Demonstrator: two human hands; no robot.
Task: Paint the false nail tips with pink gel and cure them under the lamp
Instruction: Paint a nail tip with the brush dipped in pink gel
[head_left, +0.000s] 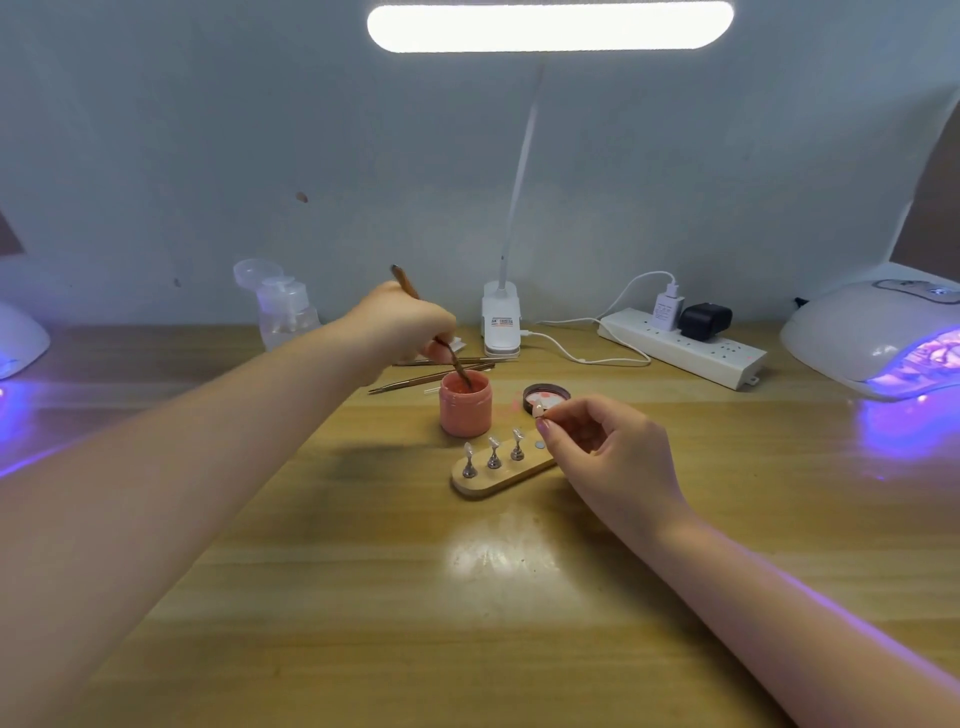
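Dipping into the pink gel jar (465, 408), the brush (434, 335) is gripped by the left hand (402, 325), fingers curled round its shaft, the handle end sticking up and back past the knuckles and the tip down inside the open jar. This jar stands near the middle of the wooden surface (363, 597), slightly toward its far edge. Its lid (545, 397) lies just beside it on the right, inner face up. The right hand (608, 452) pinches a small false nail tip (540, 410) between thumb and forefinger, holding it above the right end of the wooden holder (501, 475), which lies just in front of the jar. Three more nail tips (493, 444) sit on little metal stands in a row along the holder, and one bare round spot (539, 445) shows beside them. Spare brushes (431, 376) lie behind the jar. Along the far edge stand a clear pump bottle (285, 312), a clip-on desk lamp (501, 322) with its lit bar overhead, and a white power strip (680, 348) with two plugs. A curing lamp (872, 338) glows violet at the far right corner; another curing lamp (21, 338) glows at the left edge.
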